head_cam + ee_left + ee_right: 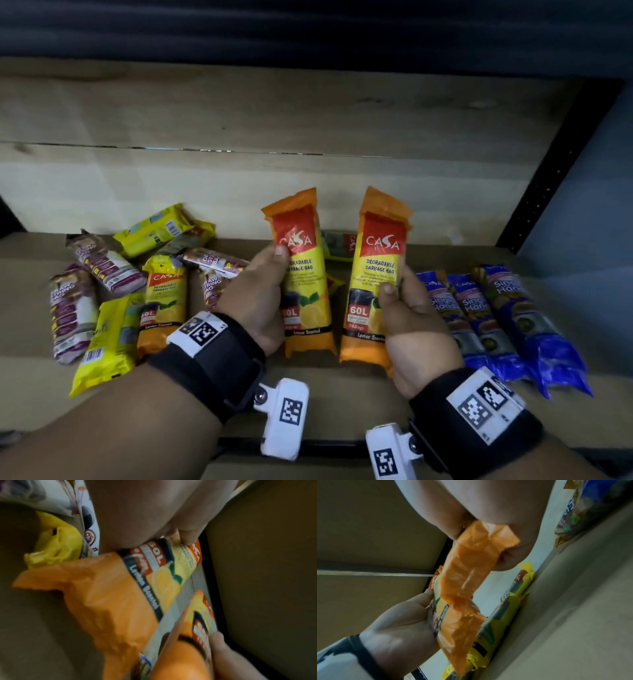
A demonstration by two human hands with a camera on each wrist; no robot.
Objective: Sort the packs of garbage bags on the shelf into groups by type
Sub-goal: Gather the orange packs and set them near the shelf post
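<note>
My left hand (265, 291) grips an orange-and-yellow Casa degradable garbage bag pack (305, 274), held upright above the shelf. My right hand (407, 318) grips a second identical orange pack (376, 270) beside it. In the left wrist view the left-hand pack (120, 588) fills the middle, with the other orange pack (193, 635) lower right. In the right wrist view the right-hand pack (471, 561) hangs from my fingers, and the left hand (399, 622) holds its pack (458, 628) below. Three blue single-handle packs (503, 318) lie side by side on the right.
On the left lies a mixed heap: purple-and-white drawstring packs (72, 308), yellow packs (106, 339), and another orange Casa pack (164, 301). A yellow Casa pack (337, 245) lies behind my hands. The wooden back wall (239, 120) and a black shelf post (548, 164) bound the space.
</note>
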